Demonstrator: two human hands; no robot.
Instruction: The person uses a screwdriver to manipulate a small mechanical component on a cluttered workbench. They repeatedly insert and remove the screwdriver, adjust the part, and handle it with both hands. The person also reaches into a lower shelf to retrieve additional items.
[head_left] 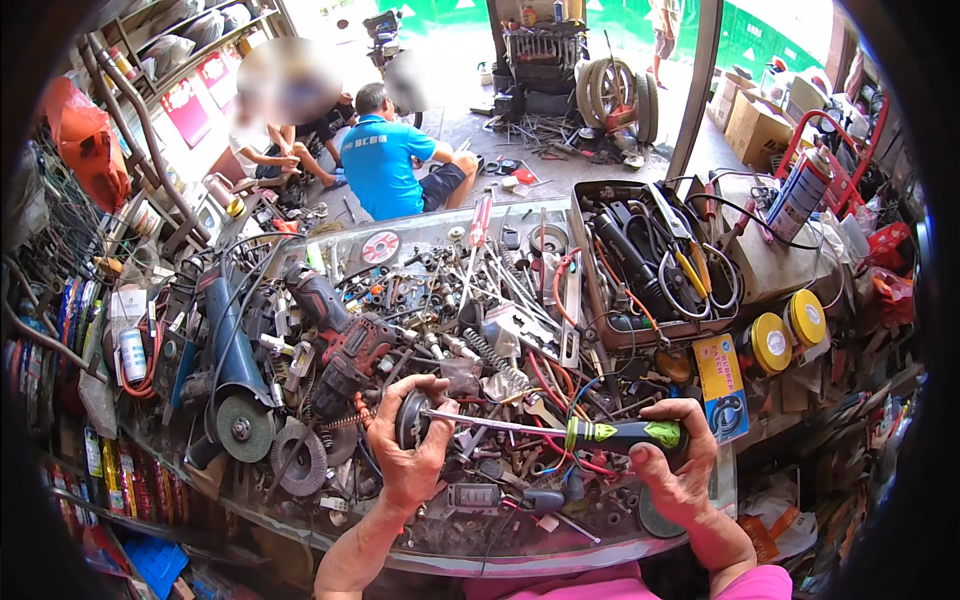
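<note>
My left hand point(405, 450) grips a small black round part point(412, 418) upright between thumb and fingers at the lower middle. My right hand point(680, 465) is closed on the black and green handle of a screwdriver point(625, 433), held level, its shaft reaching left to the black part; whether the tip is inside it I cannot tell. Beneath both hands, the glass-topped bench point(440, 545) is strewn with bolts, springs, wires and small metal parts. A red and black cordless drill point(340, 340) lies just behind my left hand.
An angle grinder point(230, 340) lies left, an open tool case point(655, 270) back right, beside round tins point(770, 343) and a spray can point(800, 195). Beyond the bench a person in blue point(385, 165) sits, with others behind at left. Crowded shelves point(110, 470) flank the left side.
</note>
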